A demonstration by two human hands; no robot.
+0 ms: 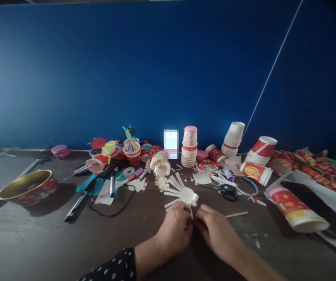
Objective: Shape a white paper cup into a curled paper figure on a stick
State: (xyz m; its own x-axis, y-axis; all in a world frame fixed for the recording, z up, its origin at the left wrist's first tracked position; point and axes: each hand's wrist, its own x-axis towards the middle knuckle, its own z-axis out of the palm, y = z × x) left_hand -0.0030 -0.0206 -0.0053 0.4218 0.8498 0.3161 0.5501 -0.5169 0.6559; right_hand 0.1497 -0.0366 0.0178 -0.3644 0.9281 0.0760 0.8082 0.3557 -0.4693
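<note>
A white paper cup [187, 195] lies flattened on the table, its wall cut into strips that fan out like rays. One strip at its right side is curled into a small roll. My left hand [176, 225] is closed at the near side of the cup, thumb and fingers pinched on a strip. Close beside it, my right hand [214, 226] is closed too, its fingertips curled in at the same strip. The fingertips of both hands are partly hidden. Just behind lies a finished-looking row of curled paper strips [160, 168].
Black scissors [228, 192] and a wooden stick [237, 214] lie to the right. Stacked paper cups [189, 150] stand at the back. A gold-lined bowl [29, 189] and a black utility knife [77, 205] are on the left. A tipped red cup [298, 210] lies far right.
</note>
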